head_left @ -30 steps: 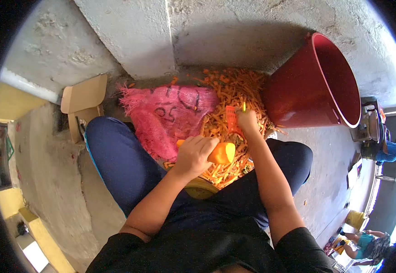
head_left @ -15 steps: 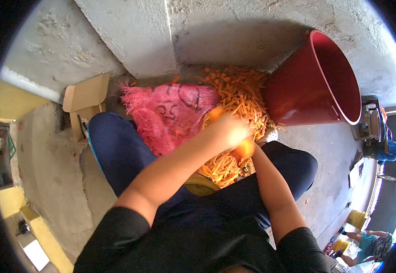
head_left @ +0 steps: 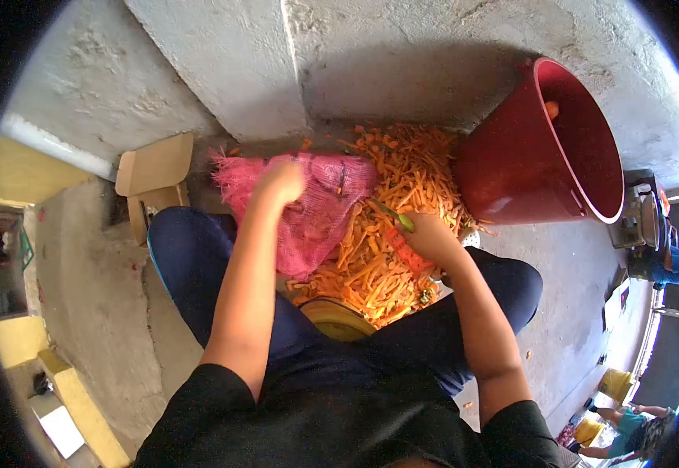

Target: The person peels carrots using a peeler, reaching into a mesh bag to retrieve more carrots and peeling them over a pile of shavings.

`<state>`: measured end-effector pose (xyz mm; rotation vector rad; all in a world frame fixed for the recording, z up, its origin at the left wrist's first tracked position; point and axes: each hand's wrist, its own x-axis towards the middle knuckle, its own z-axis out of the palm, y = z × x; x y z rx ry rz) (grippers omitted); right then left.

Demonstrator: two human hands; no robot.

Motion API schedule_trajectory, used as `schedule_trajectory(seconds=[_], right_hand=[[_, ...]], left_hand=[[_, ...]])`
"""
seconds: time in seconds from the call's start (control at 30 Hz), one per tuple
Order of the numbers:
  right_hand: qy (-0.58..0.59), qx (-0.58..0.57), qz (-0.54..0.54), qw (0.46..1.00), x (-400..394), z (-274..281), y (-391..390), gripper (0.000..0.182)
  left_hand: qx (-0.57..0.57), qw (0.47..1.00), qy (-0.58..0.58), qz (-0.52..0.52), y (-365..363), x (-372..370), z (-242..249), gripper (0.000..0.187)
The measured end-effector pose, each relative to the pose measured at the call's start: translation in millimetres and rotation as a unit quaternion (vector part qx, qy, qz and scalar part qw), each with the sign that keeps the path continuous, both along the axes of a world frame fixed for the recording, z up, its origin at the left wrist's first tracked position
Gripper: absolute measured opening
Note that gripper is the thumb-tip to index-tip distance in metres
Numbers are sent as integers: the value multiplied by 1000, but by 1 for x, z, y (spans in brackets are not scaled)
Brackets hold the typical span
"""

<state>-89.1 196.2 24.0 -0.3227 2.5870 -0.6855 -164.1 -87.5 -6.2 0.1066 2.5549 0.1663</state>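
Note:
My left hand is closed over the pink mesh sack, which lies against the orange peelings. Its fingertips are hidden in the folds. In my right hand is a knife with a green handle, its tip pointing left toward the sack. Just under that hand shows a red-orange piece, partly covered by the fingers. Long orange peel strips are heaped between my legs and back along the wall. An orange, carrot-like piece is visible inside the big red bucket.
The bucket leans, mouth to the right, beside the heap. An open cardboard box stands left of my knee, near the concrete wall. A yellow rounded rim sits between my thighs. Other people are far right.
My hands were together over the heap with orange pieces. Now the left has moved left to the sack, the right holds the knife apart, and an orange piece has appeared in the bucket.

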Motion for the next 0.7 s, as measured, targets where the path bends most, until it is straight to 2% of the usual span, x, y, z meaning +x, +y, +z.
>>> schedule_trajectory(seconds=[0.03,0.07,0.1,0.17,0.2,0.23,0.27,0.3,0.33,0.37,0.47,0.5,0.57,0.6,0.67,0.7], right_hand=[[8,-8,6,1000,1,8,1,27],[15,-16,11,1000,-1,18,2,26],[2,-18,15,1000,-3,31,4,26],[-61,-48,20,997,-9,66,3,24],[19,-7,65,998,-18,52,14,24],[39,-5,68,997,-27,49,21,23],[58,-5,69,996,-36,46,27,23],[14,-28,15,999,-45,40,31,22],[-31,-50,-39,998,-54,32,36,21],[-52,-74,-76,993,-65,7,47,28],[14,-114,-104,988,-97,-40,53,29],[-22,-164,-120,979,-103,-48,52,31],[-35,-76,-97,992,-103,-28,35,32],[-42,-31,-83,995,-105,-21,29,33],[-13,-27,-50,998,-110,-32,27,33],[-14,-27,-45,999,-111,-29,23,33]], left_hand=[[4,996,35,87,-30,22,-25,29],[-13,994,4,109,-45,43,-21,32],[4,983,92,156,-80,61,-78,31],[-12,990,-5,138,-91,57,-86,30],[-19,990,-50,131,-96,55,-88,30],[53,962,48,263,-93,57,-89,31],[61,948,72,304,-98,58,-106,31],[68,932,94,344,-106,59,-136,31],[74,913,117,383,-109,63,-143,32],[78,902,152,396,-103,71,-153,32],[44,970,98,220,-118,89,-223,32],[25,982,85,165,-121,94,-239,32],[-36,994,77,72,-120,89,-249,32],[-44,994,77,64,-121,88,-252,30],[-59,994,76,45,-124,85,-258,26],[27,984,72,161,-120,82,-257,25]])
